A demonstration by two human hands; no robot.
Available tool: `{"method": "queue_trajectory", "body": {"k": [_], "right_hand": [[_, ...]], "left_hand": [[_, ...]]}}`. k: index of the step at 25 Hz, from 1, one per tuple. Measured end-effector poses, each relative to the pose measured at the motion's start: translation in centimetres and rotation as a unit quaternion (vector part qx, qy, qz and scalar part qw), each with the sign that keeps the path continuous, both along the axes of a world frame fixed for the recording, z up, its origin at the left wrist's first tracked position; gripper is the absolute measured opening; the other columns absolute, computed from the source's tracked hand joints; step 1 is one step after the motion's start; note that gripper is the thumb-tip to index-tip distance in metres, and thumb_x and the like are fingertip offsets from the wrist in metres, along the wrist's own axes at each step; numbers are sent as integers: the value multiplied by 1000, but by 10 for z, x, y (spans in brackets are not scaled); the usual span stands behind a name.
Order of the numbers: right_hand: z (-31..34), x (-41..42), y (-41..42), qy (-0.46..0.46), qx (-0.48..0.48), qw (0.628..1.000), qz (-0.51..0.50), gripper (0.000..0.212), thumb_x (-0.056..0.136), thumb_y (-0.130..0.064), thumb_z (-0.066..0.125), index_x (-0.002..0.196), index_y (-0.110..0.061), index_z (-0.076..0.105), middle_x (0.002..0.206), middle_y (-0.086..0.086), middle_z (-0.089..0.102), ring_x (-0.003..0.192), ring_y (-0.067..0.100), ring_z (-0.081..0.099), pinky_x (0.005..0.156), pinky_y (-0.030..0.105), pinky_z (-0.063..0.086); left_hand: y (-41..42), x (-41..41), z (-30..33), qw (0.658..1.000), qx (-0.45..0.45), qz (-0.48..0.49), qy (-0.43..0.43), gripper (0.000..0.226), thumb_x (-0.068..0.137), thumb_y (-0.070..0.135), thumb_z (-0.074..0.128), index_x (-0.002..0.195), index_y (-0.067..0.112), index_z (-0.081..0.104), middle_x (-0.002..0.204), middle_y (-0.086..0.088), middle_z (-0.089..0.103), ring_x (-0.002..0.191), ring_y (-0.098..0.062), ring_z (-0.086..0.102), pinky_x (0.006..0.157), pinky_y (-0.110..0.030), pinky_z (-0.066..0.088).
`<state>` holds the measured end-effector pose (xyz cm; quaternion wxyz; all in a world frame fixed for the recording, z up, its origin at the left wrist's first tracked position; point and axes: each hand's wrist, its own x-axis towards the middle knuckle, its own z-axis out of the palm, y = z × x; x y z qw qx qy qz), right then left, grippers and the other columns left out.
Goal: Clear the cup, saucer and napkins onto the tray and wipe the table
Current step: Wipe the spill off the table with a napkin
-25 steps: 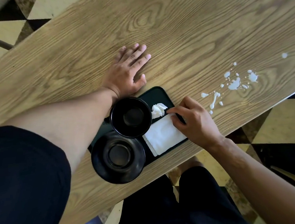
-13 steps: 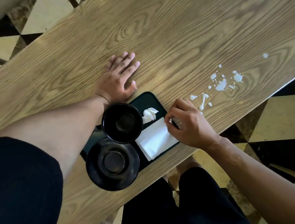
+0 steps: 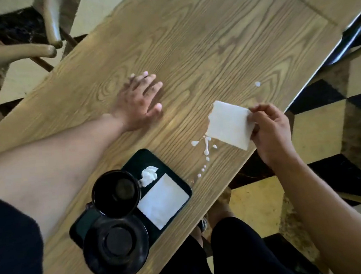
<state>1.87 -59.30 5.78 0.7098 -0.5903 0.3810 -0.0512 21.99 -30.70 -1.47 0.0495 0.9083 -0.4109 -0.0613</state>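
A dark tray [image 3: 138,161] lies at the near edge of the wooden table [image 3: 189,39]. On it stand a black cup [image 3: 116,193] and a black saucer [image 3: 117,250], with a crumpled napkin [image 3: 149,175] and a flat white napkin [image 3: 163,199] beside them. My right hand [image 3: 270,134] pinches another folded white napkin [image 3: 228,125] by its edge, held over the white spill [image 3: 206,145]. My left hand [image 3: 140,99] rests flat on the table, fingers spread, holding nothing.
A lone white drop [image 3: 257,84] lies farther right on the table. A chair [image 3: 17,52] stands beyond the table at the upper left. The table's right edge runs close to my right hand, above a checkered floor [image 3: 325,125].
My right hand has lifted a folded napkin off the tray and carried it right, over the spill. One flat napkin stays on the tray. My left hand stays flat on the table.
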Motion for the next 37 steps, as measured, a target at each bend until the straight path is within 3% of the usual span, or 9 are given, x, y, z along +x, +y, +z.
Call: {"method": "queue_trajectory", "body": {"k": [3,8,12,16,18,21,25,33,37], "right_hand": [[-9,26,-42,-1,4,997,-77,22,92,-1,58,85,-21,65,85,2,63,75,16,59,56,27,51],[-28,58,-106,24,20,984,-174,16,93,-5,60,92,-17,70,93,3,69,85,19,66,66,29,57],[-48,58,-129,141,-260,946,-129,22,96,-21,60,113,-20,72,116,-1,70,104,13,68,84,22,59],[-68,55,-124,110,-472,875,2,25,93,-27,63,113,-24,78,120,8,58,116,22,53,95,6,35],[-79,63,-123,94,-476,871,77,26,92,-29,69,116,-23,78,120,9,58,114,26,57,97,11,42],[-87,74,-119,98,-465,873,114,28,92,-31,72,117,-21,78,119,5,60,102,26,65,96,37,54],[-81,70,-95,70,-484,865,111,19,95,-22,71,107,-11,80,105,5,67,70,14,60,75,25,50],[-70,14,-14,-7,-418,862,286,15,94,-8,72,107,-10,79,99,-4,65,81,2,60,75,6,45],[-70,47,-40,45,-424,889,165,18,94,-10,72,110,-13,79,97,0,66,76,11,65,75,24,57]], "left_hand": [[-59,2,-10,999,-8,28,42,83,93,60,27,155,7,41,165,-22,30,155,-38,23,126,-57,11],[-92,-9,-36,997,-38,69,21,74,93,50,36,154,9,42,166,-18,31,156,-33,23,126,-60,10],[-87,-5,-44,991,-114,66,-12,62,95,37,43,149,10,52,161,-15,42,152,-31,34,125,-59,18],[-88,-4,-47,990,-120,68,-33,61,93,37,46,147,10,54,161,-14,43,151,-31,36,124,-59,21],[-88,-4,-47,990,-120,65,-34,61,93,37,47,147,10,54,161,-14,43,152,-31,35,124,-59,21],[-86,-2,-48,990,-125,61,-32,62,93,38,46,148,10,53,162,-14,41,152,-31,34,123,-60,22],[-86,-2,-51,988,-130,61,-52,61,93,37,47,146,9,55,160,-15,44,150,-31,37,121,-61,25],[-87,-4,-49,987,-140,64,-35,61,91,35,51,146,9,55,160,-15,43,151,-32,36,123,-60,22],[-87,-3,-50,987,-139,69,-39,61,89,34,52,145,9,57,159,-16,45,150,-32,38,122,-61,24]]}}
